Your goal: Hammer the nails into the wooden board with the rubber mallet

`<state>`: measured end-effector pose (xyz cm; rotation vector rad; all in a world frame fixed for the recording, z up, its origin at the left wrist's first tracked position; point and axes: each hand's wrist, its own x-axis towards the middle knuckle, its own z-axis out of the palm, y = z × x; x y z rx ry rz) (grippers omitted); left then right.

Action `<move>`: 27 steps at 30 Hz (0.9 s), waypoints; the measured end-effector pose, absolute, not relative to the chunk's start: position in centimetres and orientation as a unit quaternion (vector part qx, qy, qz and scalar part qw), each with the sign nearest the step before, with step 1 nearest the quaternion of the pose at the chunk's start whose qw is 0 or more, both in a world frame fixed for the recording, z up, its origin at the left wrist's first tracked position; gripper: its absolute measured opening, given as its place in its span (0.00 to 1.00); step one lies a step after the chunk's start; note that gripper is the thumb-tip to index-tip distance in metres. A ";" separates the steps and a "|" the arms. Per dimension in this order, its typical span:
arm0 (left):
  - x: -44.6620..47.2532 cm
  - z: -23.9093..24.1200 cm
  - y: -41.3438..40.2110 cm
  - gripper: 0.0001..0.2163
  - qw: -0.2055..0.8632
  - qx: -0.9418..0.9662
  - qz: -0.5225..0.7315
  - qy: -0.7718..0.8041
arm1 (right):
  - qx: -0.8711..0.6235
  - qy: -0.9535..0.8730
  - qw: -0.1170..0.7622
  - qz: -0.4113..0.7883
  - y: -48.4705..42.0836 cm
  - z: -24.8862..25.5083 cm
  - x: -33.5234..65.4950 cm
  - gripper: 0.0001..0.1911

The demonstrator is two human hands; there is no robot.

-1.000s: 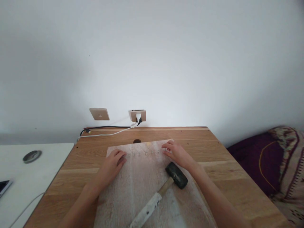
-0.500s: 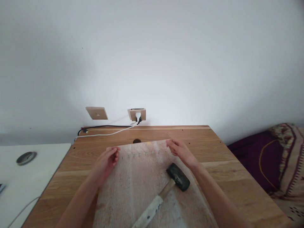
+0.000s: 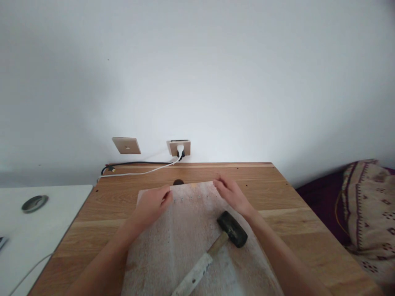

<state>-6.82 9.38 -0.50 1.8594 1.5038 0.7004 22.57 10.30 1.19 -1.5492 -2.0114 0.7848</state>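
A worn, pale wooden board point(image 3: 182, 234) lies on the wooden table, with a row of small nails or screws point(image 3: 191, 199) near its far edge. My left hand point(image 3: 156, 202) is over the far left part of the board, its fingers curled and pinched by the row; what they hold, if anything, is hidden. At the far right corner, my right hand point(image 3: 230, 192) has thumb and fingers pressed together; I cannot tell whether it grips the board or something small. Between my forearms a mallet point(image 3: 232, 229) with a black head and white-wrapped handle rests diagonally on the board.
The wooden table point(image 3: 296, 218) meets the white wall. A white plug sits in the wall socket point(image 3: 180, 149), with white and black cables point(image 3: 138, 173) along the table's back edge. A white table point(image 3: 61, 205) with a round dark dish point(image 3: 34, 203) stands left; patterned fabric point(image 3: 367, 205) lies right.
My left hand has moved right from the board's far left corner to over the row. My right hand has shifted slightly left. The mallet and board stay in place.
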 end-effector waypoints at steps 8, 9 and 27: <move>-7.3 -0.7 8.8 0.10 0.334 0.680 0.271 0.594 | -0.559 -0.750 0.193 0.295 10.3 0.3 20.8 0.22; -7.1 -1.0 8.6 0.09 0.321 0.691 0.253 0.596 | -0.557 -0.760 0.176 0.284 10.2 0.1 20.1 0.21; -6.3 -2.2 9.6 0.20 0.321 0.658 0.304 0.610 | -0.573 -0.761 0.148 0.266 10.2 0.5 17.6 0.24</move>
